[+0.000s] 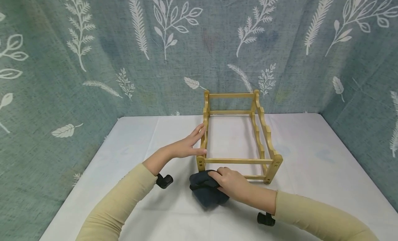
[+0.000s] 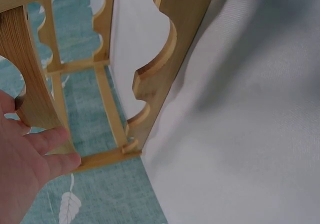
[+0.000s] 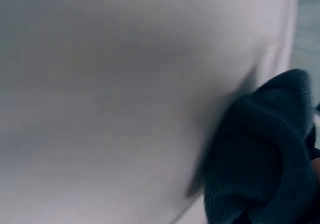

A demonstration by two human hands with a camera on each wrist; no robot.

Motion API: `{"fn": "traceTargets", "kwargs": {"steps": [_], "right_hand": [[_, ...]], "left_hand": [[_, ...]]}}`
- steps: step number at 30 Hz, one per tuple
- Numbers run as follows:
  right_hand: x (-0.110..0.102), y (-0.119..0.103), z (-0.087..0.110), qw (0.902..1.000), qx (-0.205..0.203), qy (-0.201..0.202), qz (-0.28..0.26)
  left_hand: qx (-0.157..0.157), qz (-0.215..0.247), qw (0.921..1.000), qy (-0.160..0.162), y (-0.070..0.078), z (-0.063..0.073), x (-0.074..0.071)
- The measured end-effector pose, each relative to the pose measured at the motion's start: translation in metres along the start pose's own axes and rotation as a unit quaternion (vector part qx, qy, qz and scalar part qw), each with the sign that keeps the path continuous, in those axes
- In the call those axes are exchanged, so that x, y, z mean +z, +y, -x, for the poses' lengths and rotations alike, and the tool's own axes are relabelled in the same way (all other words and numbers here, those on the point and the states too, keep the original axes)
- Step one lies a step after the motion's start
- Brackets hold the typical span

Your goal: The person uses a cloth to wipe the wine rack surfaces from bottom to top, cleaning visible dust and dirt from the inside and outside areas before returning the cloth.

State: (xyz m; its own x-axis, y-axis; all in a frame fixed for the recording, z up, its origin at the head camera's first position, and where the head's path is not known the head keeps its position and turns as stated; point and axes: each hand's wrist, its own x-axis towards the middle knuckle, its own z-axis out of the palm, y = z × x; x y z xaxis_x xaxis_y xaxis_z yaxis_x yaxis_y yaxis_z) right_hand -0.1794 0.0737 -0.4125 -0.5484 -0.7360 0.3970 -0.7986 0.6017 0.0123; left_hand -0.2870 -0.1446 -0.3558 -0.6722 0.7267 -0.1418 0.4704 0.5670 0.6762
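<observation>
A light wooden rack with scalloped side rails stands on the white-covered table. My left hand touches its left side, fingers and thumb spread fairly straight along the rail. In the left wrist view, the fingertips of that hand lie against a scalloped wooden side piece. My right hand grips a bunched dark navy cloth just in front of the rack's near left corner. The cloth fills the lower right of the right wrist view, where most of the hand is out of frame.
The white table cover spreads around the rack on both sides. Behind it and at the sides hangs a green-blue curtain with white leaf prints. Black wrist mounts show below both wrists.
</observation>
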Motion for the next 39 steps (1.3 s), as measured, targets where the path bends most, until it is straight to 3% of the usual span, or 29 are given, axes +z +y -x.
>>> {"fn": "traceTargets", "kwargs": {"steps": [4, 9, 12, 15, 19, 22, 26, 29, 35, 39], "right_hand": [[-0.022, 0.002, -0.006, 0.9996, -0.009, 0.025, 0.005], [-0.059, 0.007, -0.016, 0.9951, -0.011, 0.096, -0.019], [-0.068, 0.01, -0.018, 0.9937, -0.012, 0.109, -0.023], [-0.059, 0.01, -0.015, 0.9955, -0.021, 0.091, -0.018], [-0.03, 0.01, -0.005, 0.9995, -0.025, 0.021, 0.005], [-0.01, 0.01, 0.003, 0.9995, -0.016, -0.011, 0.025], [-0.008, 0.011, 0.011, 0.9997, 0.003, -0.002, 0.025], [-0.022, 0.014, 0.018, 0.9997, 0.012, 0.018, 0.014], [-0.067, 0.024, 0.034, 0.994, 0.048, 0.095, -0.023], [-0.098, 0.033, 0.044, 0.9907, 0.09, 0.092, -0.043]], "left_hand": [[-0.001, 0.003, 1.0, 0.001, -0.001, -0.001, -0.001], [-0.002, -0.004, 1.0, 0.003, -0.002, -0.001, -0.002], [-0.003, -0.013, 0.9999, 0.005, -0.002, -0.001, -0.002], [-0.006, -0.007, 1.0, 0.003, -0.002, 0.0, -0.003], [-0.008, 0.004, 1.0, 0.001, -0.002, 0.0, -0.003], [-0.007, 0.005, 1.0, 0.002, -0.002, -0.001, -0.001], [-0.004, 0.006, 1.0, 0.001, -0.001, -0.002, 0.001], [-0.003, 0.008, 1.0, -0.001, -0.001, -0.002, 0.001], [0.0, 0.011, 0.9999, 0.0, -0.002, -0.002, 0.002], [-0.001, 0.01, 0.9999, 0.0, -0.003, -0.001, 0.002]]}}
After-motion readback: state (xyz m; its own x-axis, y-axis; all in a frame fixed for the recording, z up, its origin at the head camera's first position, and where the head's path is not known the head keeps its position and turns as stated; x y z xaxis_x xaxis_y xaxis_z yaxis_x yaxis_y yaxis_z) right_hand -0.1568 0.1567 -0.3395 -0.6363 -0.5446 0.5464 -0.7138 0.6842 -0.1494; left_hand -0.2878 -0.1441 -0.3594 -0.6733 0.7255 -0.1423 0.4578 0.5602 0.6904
